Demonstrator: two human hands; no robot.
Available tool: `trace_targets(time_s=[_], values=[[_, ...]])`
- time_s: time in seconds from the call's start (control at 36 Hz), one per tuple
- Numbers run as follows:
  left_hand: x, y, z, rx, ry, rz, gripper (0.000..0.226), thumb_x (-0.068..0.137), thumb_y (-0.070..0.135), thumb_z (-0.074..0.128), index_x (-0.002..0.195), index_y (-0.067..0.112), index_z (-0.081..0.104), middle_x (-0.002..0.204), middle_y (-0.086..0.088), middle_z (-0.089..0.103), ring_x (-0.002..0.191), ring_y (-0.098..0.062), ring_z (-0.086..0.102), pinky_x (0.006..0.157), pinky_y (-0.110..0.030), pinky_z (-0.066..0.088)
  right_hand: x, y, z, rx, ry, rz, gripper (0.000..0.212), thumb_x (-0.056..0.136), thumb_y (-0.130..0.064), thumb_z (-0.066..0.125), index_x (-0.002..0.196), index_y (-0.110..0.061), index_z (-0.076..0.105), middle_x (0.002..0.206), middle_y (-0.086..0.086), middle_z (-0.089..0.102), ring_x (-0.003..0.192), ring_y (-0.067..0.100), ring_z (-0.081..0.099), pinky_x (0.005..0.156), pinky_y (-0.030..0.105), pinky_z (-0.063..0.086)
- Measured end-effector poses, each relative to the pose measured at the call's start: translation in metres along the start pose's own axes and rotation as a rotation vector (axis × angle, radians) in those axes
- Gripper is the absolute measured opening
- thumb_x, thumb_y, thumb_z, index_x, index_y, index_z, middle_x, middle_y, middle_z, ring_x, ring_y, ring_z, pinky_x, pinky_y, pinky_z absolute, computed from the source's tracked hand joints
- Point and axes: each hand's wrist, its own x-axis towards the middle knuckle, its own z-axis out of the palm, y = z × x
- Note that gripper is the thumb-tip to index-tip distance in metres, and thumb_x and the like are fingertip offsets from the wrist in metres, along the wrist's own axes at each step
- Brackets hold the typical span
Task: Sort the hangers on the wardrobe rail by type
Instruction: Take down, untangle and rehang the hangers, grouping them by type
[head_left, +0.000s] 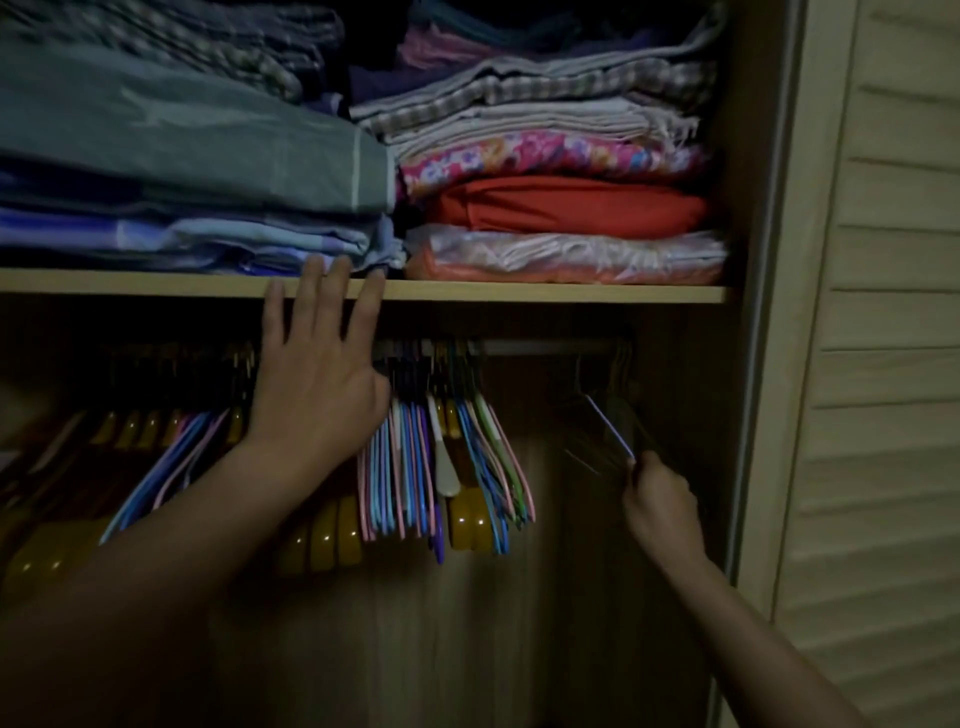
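Observation:
A metal wardrobe rail (545, 347) runs under a wooden shelf. Thin coloured wire hangers (395, 467) in blue, pink and purple hang packed together at its left and middle, mixed with thick amber wooden hangers (470, 519) and a white plastic one (444, 462). My left hand (317, 374) is up with fingers straight, the fingertips touching the shelf edge in front of the hanger hooks. A small separate bunch of thin hangers (605, 431) hangs at the rail's right end. My right hand (660, 504) pinches the lower end of that bunch.
The shelf (571, 293) carries stacks of folded fabric (561, 202). A slatted wardrobe door (883, 312) stands at the right. A stretch of bare rail separates the two hanger groups. The wardrobe interior is dim.

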Motion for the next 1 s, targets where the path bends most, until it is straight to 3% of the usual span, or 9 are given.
trace_targets(time_s=[0.06, 0.17, 0.33, 0.47, 0.56, 0.64, 0.72, 0.81, 1.0], values=[[0.002, -0.007, -0.001, 0.023, 0.01, -0.018, 0.091, 0.078, 0.028, 0.062, 0.156, 0.012, 0.019, 0.156, -0.021, 0.027, 0.148, -0.04, 0.018, 0.121, -0.059, 0.01, -0.001, 0.008, 0.001, -0.12, 0.004, -0.034, 0.017, 0.097, -0.016, 0.055, 0.113, -0.012, 0.055, 0.094, 0.005, 0.065, 0.079, 0.021, 0.065, 0.067, 0.036, 0.055], [0.001, -0.008, 0.002, 0.057, 0.03, -0.011, 0.09, 0.08, 0.029, 0.06, 0.157, 0.011, 0.018, 0.153, -0.022, 0.03, 0.144, -0.042, 0.023, 0.12, -0.06, 0.012, 0.003, 0.017, -0.003, -0.317, 0.071, -0.095, 0.073, 0.088, -0.019, 0.068, 0.149, -0.009, 0.029, 0.095, 0.008, 0.066, 0.079, 0.026, 0.068, 0.067, 0.039, 0.056], [0.001, 0.002, 0.005, -0.008, 0.077, -0.062, 0.084, 0.081, 0.027, 0.058, 0.155, 0.009, 0.022, 0.152, -0.023, 0.029, 0.145, -0.042, 0.021, 0.121, -0.058, 0.01, 0.007, 0.011, -0.008, -0.422, 0.042, -0.056, 0.055, 0.091, -0.017, 0.064, 0.14, -0.011, 0.041, 0.105, 0.009, 0.061, 0.084, 0.023, 0.066, 0.069, 0.034, 0.059], [0.001, 0.003, 0.007, -0.025, 0.076, -0.083, 0.081, 0.083, 0.029, 0.054, 0.155, 0.01, 0.021, 0.154, -0.021, 0.027, 0.147, -0.04, 0.019, 0.122, -0.057, 0.009, -0.01, -0.002, -0.007, -0.587, 0.176, -0.138, 0.05, 0.086, -0.02, 0.069, 0.132, -0.008, 0.053, 0.128, 0.019, 0.052, 0.11, 0.033, 0.055, 0.085, 0.039, 0.053], [0.002, 0.005, 0.007, -0.029, 0.073, -0.094, 0.081, 0.084, 0.029, 0.054, 0.156, 0.011, 0.021, 0.155, -0.02, 0.026, 0.148, -0.039, 0.018, 0.122, -0.057, 0.009, -0.011, -0.019, 0.002, -0.33, 0.117, -0.18, 0.036, 0.091, -0.025, 0.065, 0.125, -0.014, 0.059, 0.124, 0.011, 0.057, 0.108, 0.025, 0.058, 0.089, 0.037, 0.054], [0.002, 0.003, 0.008, -0.037, 0.082, -0.086, 0.081, 0.083, 0.027, 0.055, 0.155, 0.011, 0.022, 0.155, -0.02, 0.028, 0.148, -0.039, 0.019, 0.122, -0.057, 0.01, -0.002, -0.051, 0.01, 0.172, -0.239, 0.029, 0.025, 0.101, -0.029, 0.051, 0.121, -0.019, 0.061, 0.114, 0.003, 0.063, 0.09, 0.017, 0.062, 0.079, 0.036, 0.054], [0.001, 0.0, 0.01, -0.043, 0.092, -0.074, 0.081, 0.083, 0.025, 0.056, 0.155, 0.011, 0.023, 0.155, -0.019, 0.029, 0.148, -0.038, 0.02, 0.122, -0.056, 0.011, 0.005, -0.068, 0.027, 0.449, -0.438, 0.165, 0.028, 0.101, -0.037, 0.052, 0.123, -0.022, 0.061, 0.111, 0.003, 0.066, 0.088, 0.013, 0.06, 0.076, 0.028, 0.047], [0.002, -0.001, 0.01, -0.037, 0.098, -0.078, 0.081, 0.083, 0.026, 0.055, 0.155, 0.011, 0.023, 0.155, -0.019, 0.029, 0.148, -0.038, 0.02, 0.122, -0.056, 0.011, 0.008, -0.071, 0.042, 0.529, -0.486, 0.185, 0.025, 0.098, -0.034, 0.058, 0.117, -0.019, 0.064, 0.101, 0.001, 0.066, 0.086, 0.014, 0.06, 0.075, 0.031, 0.047], [0.002, 0.001, 0.014, -0.047, 0.11, -0.09, 0.083, 0.082, 0.026, 0.058, 0.156, 0.011, 0.022, 0.156, -0.019, 0.027, 0.149, -0.038, 0.019, 0.122, -0.057, 0.011, 0.011, -0.066, 0.051, 0.553, -0.486, 0.217, 0.032, 0.095, -0.021, 0.062, 0.127, -0.017, 0.059, 0.113, 0.006, 0.063, 0.095, 0.02, 0.063, 0.074, 0.032, 0.05]])
